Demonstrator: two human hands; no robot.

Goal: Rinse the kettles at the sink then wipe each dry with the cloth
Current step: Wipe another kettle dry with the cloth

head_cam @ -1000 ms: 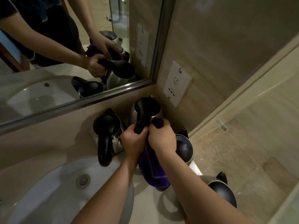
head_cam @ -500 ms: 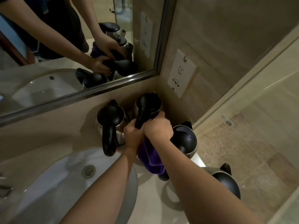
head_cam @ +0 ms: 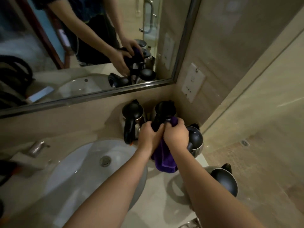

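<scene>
Several steel kettles with black lids and handles stand on the counter right of the white sink (head_cam: 79, 171). My left hand (head_cam: 148, 137) grips the black handle of the corner kettle (head_cam: 164, 111). My right hand (head_cam: 176, 135) presses a purple cloth (head_cam: 164, 162) against that kettle, and the cloth hangs down below my hands. A second kettle (head_cam: 131, 116) stands just left of it. A third kettle (head_cam: 195, 140) sits right of my right hand, and another kettle (head_cam: 225, 181) stands near the counter's right edge.
A mirror (head_cam: 82, 46) runs along the back wall above the counter. A wall socket (head_cam: 193, 83) sits on the right wall above the kettles. The tap (head_cam: 37, 148) is left of the basin. The tiled floor (head_cam: 255, 162) drops away beyond the counter's right edge.
The view has swung left and pulled back, showing more of the sink and the tap. My hands stay on the corner kettle, with the cloth shifted slightly against it.
</scene>
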